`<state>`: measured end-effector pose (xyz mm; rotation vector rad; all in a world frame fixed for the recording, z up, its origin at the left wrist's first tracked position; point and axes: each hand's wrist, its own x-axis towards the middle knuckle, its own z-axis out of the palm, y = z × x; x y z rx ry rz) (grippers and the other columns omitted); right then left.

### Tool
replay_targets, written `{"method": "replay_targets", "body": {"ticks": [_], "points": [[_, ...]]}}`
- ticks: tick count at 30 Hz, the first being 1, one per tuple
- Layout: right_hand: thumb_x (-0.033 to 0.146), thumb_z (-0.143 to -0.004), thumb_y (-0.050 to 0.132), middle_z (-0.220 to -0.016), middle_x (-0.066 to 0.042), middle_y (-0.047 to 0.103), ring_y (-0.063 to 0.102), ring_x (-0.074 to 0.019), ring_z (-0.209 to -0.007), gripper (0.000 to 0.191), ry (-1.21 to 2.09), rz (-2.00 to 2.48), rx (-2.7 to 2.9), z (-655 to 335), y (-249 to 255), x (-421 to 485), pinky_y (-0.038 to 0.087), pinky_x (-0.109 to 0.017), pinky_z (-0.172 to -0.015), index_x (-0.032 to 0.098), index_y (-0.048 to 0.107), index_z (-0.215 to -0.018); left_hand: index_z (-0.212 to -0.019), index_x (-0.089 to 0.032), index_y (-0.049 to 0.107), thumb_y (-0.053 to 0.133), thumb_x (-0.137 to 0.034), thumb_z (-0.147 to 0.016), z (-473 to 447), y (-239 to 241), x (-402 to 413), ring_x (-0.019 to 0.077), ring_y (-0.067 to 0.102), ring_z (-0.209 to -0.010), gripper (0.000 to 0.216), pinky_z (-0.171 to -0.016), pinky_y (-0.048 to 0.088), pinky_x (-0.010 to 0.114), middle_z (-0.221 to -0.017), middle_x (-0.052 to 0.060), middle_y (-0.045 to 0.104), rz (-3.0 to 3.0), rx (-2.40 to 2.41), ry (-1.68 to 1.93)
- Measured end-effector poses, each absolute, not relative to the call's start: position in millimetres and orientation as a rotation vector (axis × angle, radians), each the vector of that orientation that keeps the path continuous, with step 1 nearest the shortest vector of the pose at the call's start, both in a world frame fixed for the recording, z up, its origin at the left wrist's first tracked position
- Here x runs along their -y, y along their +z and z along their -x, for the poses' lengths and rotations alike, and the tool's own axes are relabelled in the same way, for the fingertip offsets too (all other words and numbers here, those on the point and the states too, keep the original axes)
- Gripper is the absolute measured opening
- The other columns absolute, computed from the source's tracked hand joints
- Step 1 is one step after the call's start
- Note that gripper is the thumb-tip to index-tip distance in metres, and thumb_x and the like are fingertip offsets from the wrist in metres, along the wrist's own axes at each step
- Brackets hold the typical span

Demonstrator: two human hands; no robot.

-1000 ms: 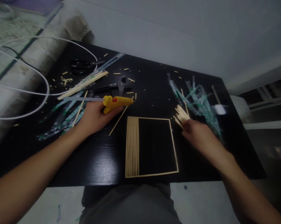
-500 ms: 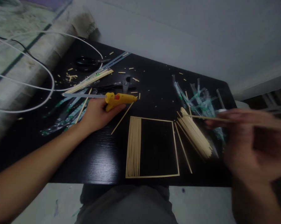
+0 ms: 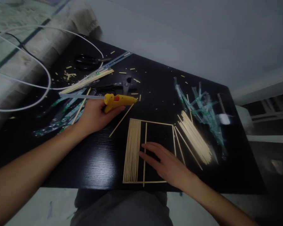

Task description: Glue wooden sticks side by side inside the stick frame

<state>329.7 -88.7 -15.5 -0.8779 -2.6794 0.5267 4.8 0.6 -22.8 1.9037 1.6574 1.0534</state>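
My left hand is wrapped round the grip of a yellow hot glue gun, its nozzle pointing right, with a clear glue stick out of its back. My right hand has its fingers closed on a thin wooden stick, which lies upright in view across a square stick frame. The left part of that frame holds a row of sticks side by side; a gap parts them from the held stick. My right forearm and hand hide the frame's lower right corner.
A bundle of sticks lies right of the frame, beside crumpled plastic wrappers, a white cap and a phone-like slab. Behind the glue gun are pliers, scissors, more sticks and cut scraps. A white cable loops at left.
My right hand has come from the far right to the frame, bringing a stick down across it. Another loose stick now lies beside the bundle. My left hand stays with the glue gun.
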Motion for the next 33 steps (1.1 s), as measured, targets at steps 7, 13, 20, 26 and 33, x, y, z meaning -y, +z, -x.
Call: {"method": "replay_targets", "body": {"ticks": [7,13,20,26,33], "points": [[0.002,-0.104,0.053,-0.145,-0.018,0.073,0.064,-0.032,-0.147,0.048,0.496,0.71,2.735,-329.0,-13.3,75.3,0.066,-0.053,-0.115,0.015,0.063,-0.15,-0.086,-0.018,0.079,0.071,-0.059,-0.092,-5.1,-21.2,0.8,0.0153,0.058,-0.061,0.042,-0.061,0.041,0.031,-0.068,0.0,0.07,-1.879,-1.679,1.009],[0.008,-0.107,0.057,-0.135,-0.018,0.077,0.068,-0.0312,-0.14,0.037,0.511,0.706,2.697,-327.9,-15.4,75.4,0.066,-0.052,-0.113,0.012,0.069,-0.142,-0.083,-0.016,0.08,0.072,-0.06,-0.092,-4.9,-22.4,0.7,0.0151,0.058,-0.06,0.046,-0.061,0.04,0.03,-0.066,0.0,0.068,-1.866,-1.691,1.016],[0.011,-0.11,0.061,-0.131,-0.016,0.078,0.073,-0.0277,-0.134,0.028,0.483,0.68,2.596,-323.4,-17.7,76.3,0.068,-0.045,-0.11,0.013,0.068,-0.138,-0.081,-0.018,0.078,0.072,-0.063,-0.091,-3.0,-29.5,-0.4,0.0143,0.057,-0.059,0.048,-0.058,0.039,0.029,-0.064,-0.001,0.067,-1.88,-1.668,1.064],[0.013,-0.112,0.06,-0.137,-0.019,0.076,0.074,-0.0252,-0.136,0.025,0.516,0.657,2.583,-321.0,-17.3,73.3,0.068,-0.04,-0.111,0.012,0.068,-0.136,-0.083,-0.018,0.079,0.075,-0.06,-0.092,-1.6,-29.4,-0.1,0.0132,0.055,-0.057,0.044,-0.058,0.038,0.028,-0.062,-0.003,0.065,-1.898,-1.657,1.075],[0.021,-0.113,0.062,-0.141,-0.02,0.073,0.07,-0.0279,-0.142,0.024,0.536,0.656,2.558,-321.6,-20.1,60.8,0.066,-0.044,-0.113,0.012,0.068,-0.135,-0.085,-0.019,0.08,0.075,-0.059,-0.093,-2.0,-29.1,0.7,0.014,0.06,-0.059,0.042,-0.058,0.041,0.029,-0.066,-0.001,0.069,-1.905,-1.644,1.086]]}}
